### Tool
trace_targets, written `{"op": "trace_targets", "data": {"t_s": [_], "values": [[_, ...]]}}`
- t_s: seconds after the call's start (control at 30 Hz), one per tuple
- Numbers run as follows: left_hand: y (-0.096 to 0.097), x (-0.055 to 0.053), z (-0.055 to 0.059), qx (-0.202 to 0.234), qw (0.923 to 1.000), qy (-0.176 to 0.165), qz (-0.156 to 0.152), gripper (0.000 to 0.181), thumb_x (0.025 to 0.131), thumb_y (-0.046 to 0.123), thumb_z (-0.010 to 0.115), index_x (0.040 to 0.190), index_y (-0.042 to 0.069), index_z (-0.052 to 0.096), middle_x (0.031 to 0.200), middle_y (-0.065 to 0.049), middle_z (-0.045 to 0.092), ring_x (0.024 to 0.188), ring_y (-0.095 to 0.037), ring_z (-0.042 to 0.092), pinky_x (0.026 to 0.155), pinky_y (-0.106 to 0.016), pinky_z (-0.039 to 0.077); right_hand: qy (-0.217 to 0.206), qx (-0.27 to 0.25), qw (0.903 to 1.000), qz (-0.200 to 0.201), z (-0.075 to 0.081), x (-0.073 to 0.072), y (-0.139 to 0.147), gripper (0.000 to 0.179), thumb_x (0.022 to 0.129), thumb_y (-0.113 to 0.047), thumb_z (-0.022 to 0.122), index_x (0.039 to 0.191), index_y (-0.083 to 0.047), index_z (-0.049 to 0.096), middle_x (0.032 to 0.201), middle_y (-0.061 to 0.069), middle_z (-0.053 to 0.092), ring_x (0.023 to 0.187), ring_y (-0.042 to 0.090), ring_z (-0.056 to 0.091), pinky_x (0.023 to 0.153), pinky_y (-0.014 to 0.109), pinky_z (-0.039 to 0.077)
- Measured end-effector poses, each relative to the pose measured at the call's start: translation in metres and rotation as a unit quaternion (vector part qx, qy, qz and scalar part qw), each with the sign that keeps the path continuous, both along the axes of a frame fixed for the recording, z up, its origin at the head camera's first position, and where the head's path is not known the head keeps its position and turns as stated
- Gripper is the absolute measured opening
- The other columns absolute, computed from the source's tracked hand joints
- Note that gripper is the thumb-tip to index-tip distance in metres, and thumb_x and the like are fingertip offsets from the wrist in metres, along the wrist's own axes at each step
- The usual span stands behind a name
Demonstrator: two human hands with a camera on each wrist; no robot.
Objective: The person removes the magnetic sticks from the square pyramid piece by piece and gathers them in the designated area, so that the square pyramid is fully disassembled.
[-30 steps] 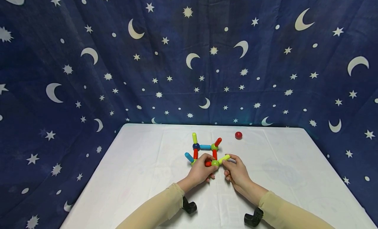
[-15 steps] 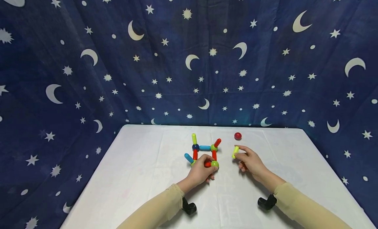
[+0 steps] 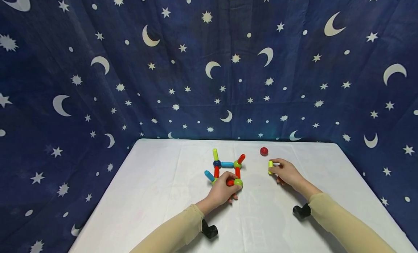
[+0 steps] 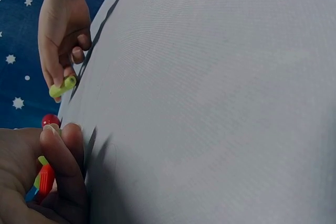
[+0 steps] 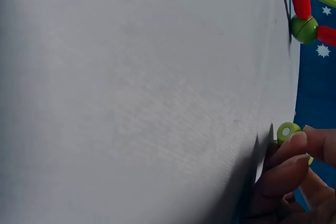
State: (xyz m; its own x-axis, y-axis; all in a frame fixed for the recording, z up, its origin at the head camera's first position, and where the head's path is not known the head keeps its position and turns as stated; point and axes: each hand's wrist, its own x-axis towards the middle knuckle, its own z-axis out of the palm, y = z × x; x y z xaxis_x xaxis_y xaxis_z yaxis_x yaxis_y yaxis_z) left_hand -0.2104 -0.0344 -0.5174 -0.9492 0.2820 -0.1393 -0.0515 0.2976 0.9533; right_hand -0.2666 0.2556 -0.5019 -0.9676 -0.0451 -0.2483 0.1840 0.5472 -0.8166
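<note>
A square of balls and rods lies on the table in the head view. Its corners are a dark blue ball [image 3: 217, 164] and green balls, joined by blue and red rods, with further rods sticking outward. My left hand [image 3: 222, 191] grips the near right green ball [image 3: 238, 183], with its fingers over the near red rod [image 3: 230, 182]; part of the near side is hidden behind it. To the right, my right hand [image 3: 287, 172] pinches a yellow-green rod [image 3: 270, 167] between thumb and fingers, apart from the square. In the right wrist view the rod's end shows a pale round disc [image 5: 286, 131].
A loose red ball [image 3: 264, 151] lies toward the back of the white-covered table [image 3: 147, 187], beyond the right hand. A dark blue cloth [image 3: 196, 82] with moons and stars stands behind and along both sides.
My right hand has drawn the yellow-green rod away from the near right green ball, carrying it right and turning it more upright. The left hand has stayed on the square.
</note>
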Motion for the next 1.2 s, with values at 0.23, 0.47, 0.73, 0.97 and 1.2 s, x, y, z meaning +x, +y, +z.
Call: {"op": "trace_targets", "data": {"t_s": [0.23, 0.47, 0.73, 0.97, 1.2], "values": [[0.001, 0.001, 0.001, 0.003, 1.0000, 0.004, -0.001, 0.034, 0.094, 0.018, 0.077, 0.121, 0.013, 0.057, 0.096, -0.004, 0.061, 0.056, -0.016, 0.065, 0.049, -0.026, 0.052, 0.006, 0.023, 0.9997, -0.002, -0.004, -0.008, -0.001, 0.059, 0.100, -0.028, 0.065, 0.149, -0.002, 0.044, 0.094, 0.012, 0.057, 0.059, 0.019, 0.055, 0.050, 0.032, 0.045], [0.001, 0.000, 0.000, 0.006, 0.9999, 0.008, -0.001, 0.034, 0.094, 0.017, 0.077, 0.121, 0.012, 0.057, 0.095, -0.004, 0.061, 0.056, -0.015, 0.065, 0.049, -0.026, 0.052, 0.003, 0.042, 0.9991, 0.008, -0.006, -0.012, -0.002, 0.062, 0.099, -0.033, 0.067, 0.149, -0.003, 0.045, 0.094, 0.012, 0.056, 0.060, 0.020, 0.056, 0.048, 0.032, 0.046], [0.001, 0.000, 0.000, 0.005, 1.0000, 0.007, 0.001, 0.034, 0.094, 0.017, 0.077, 0.121, 0.012, 0.057, 0.095, -0.004, 0.061, 0.056, -0.015, 0.065, 0.049, -0.026, 0.052, 0.020, 0.060, 0.9980, 0.009, -0.008, -0.013, -0.005, 0.063, 0.099, -0.035, 0.067, 0.149, -0.003, 0.046, 0.089, 0.010, 0.056, 0.058, 0.021, 0.056, 0.048, 0.033, 0.045], [0.001, 0.000, -0.001, 0.003, 1.0000, 0.006, 0.002, 0.034, 0.094, 0.017, 0.077, 0.120, 0.013, 0.057, 0.095, -0.003, 0.061, 0.057, -0.015, 0.065, 0.049, -0.027, 0.053, 0.028, 0.073, 0.9969, 0.008, -0.009, -0.011, -0.006, 0.060, 0.099, -0.037, 0.066, 0.149, -0.006, 0.049, 0.092, 0.010, 0.056, 0.059, 0.021, 0.056, 0.049, 0.034, 0.047], [0.001, 0.000, -0.001, -0.005, 1.0000, 0.006, 0.002, 0.034, 0.094, 0.020, 0.078, 0.120, 0.015, 0.057, 0.097, -0.002, 0.061, 0.057, -0.014, 0.065, 0.049, -0.026, 0.053, 0.034, 0.088, 0.9954, 0.012, -0.010, -0.010, -0.006, 0.058, 0.100, -0.038, 0.063, 0.147, -0.006, 0.051, 0.092, 0.011, 0.058, 0.060, 0.020, 0.057, 0.050, 0.035, 0.048]]}}
